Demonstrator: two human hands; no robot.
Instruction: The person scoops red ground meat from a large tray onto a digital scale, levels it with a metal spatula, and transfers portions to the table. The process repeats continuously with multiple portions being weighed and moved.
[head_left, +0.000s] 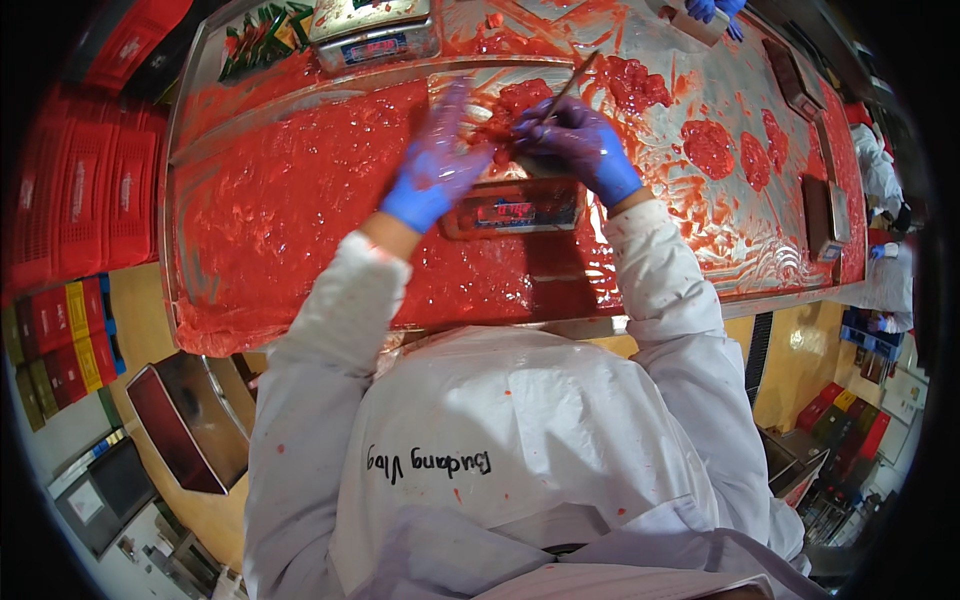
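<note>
My left hand (444, 161), in a blue glove smeared red, is spread and blurred above the left side of a digital bench scale (514, 208). Its fingers are apart and nothing shows in them. My right hand (574, 139), gloved the same way, grips a thin, dark, stick-like tool (571, 86) that slants up and to the right. Between the hands, a lump of wet red roe-like product (523, 96) lies on the scale's metal pan (480, 75). The fingertips of my right hand are close to this lump; whether they touch it cannot be told.
A glistening red mass (292, 210) covers the left of the steel table (750, 300). Separate red clumps (707, 148) lie to the right. Another scale (375, 41) and green-edged pieces (266, 37) stand at the far left. Another person's gloved hands (712, 11) are opposite. Red crates (90, 187) stack at left.
</note>
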